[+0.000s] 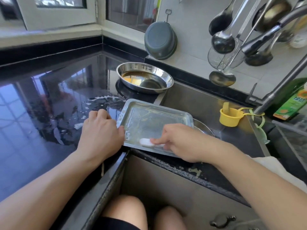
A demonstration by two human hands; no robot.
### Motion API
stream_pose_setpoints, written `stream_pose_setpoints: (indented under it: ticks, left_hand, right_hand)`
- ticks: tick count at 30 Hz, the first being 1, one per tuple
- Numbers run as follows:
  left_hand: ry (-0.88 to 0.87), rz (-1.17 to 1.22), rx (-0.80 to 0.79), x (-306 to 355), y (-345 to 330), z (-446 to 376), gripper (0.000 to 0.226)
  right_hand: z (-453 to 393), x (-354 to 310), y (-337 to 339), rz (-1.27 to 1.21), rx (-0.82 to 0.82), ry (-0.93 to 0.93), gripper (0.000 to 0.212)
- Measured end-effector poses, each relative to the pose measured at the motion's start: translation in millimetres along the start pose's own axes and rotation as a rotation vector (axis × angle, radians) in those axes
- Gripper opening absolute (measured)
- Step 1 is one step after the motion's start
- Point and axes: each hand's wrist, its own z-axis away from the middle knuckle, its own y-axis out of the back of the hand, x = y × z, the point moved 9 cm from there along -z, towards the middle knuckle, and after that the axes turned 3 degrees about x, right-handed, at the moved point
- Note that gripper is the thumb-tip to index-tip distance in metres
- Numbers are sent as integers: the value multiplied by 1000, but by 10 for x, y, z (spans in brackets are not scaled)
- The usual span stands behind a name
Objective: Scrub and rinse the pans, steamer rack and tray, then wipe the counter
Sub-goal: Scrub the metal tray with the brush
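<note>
Steel tray [149,120] over sink edge, left hand [101,130] gripping rim, right hand [179,140] clutching brush [146,141]

A rectangular metal tray [159,120] lies tilted over the near left corner of the sink, its left edge resting on the black tabletop [49,113], its inside streaked with yellowish residue and a soapy film. A white scrubber [146,141] lies against its near edge. Beyond it, on the far tabletop beside the sink, sits a round steel pan [144,78], upright, holding brownish liquid. Suds and water puddle on the tabletop left of the tray. Another round metal rim [205,127] shows under the tray's right corner.
</note>
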Motion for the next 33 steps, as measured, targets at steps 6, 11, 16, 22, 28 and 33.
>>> stream_pose_setpoints:
  ticks: [6,11,16,22,28,33]
  left_hand:
    - [5,7,-33,-4,-17,-13,45]
    - [6,18,-16,9,-8,-2,43]
    - [4,23,-18,0,-9,6,45]
    - [19,37,-35,-23,-22,-11,45]
    - [31,67,-30,-29,-49,-32,45]
    - [73,169,-72,-64,-50,-47,43]
  right_hand:
    - [676,303,97,-97,75,33,35]
    - [578,204,31,-67,115,13,56]
    - [63,-243,46,-32,171,76,33]
    - [401,68,75,-36,105,28,59]
    - [796,410,108,15,66,-49,59]
    - [203,-204,52,53,163,63,35]
